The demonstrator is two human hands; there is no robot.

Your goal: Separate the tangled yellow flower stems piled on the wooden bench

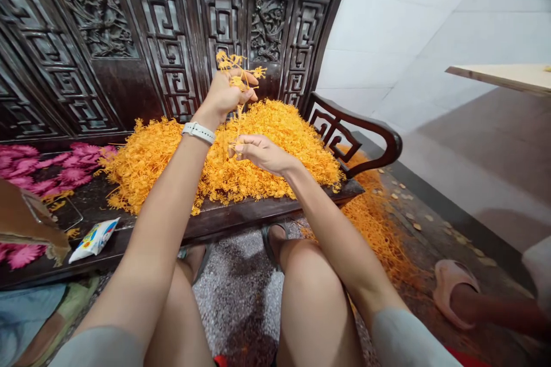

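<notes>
A big heap of small orange-yellow flower pieces (275, 126) with thin stems covers the dark wooden bench seat (241, 218). Raised above the heap, my left hand (226, 94) is closed around a small bunch of orange flower stems (235, 63), their frilly heads sticking out past the fingers. A pale band circles that wrist. Lower and to the right, my right hand (264, 153) is closed in a pinch at thin orange strands hanging below the left hand. What exactly lies between those fingertips is too small to make out.
Pink flowers (77, 166), a cardboard box (32, 212) and a white packet (93, 239) sit on the bench's left. Behind rises the carved backrest (107, 86); the armrest (379, 132) curves at right. Orange stems (383, 235) litter the floor near another person's foot (462, 295).
</notes>
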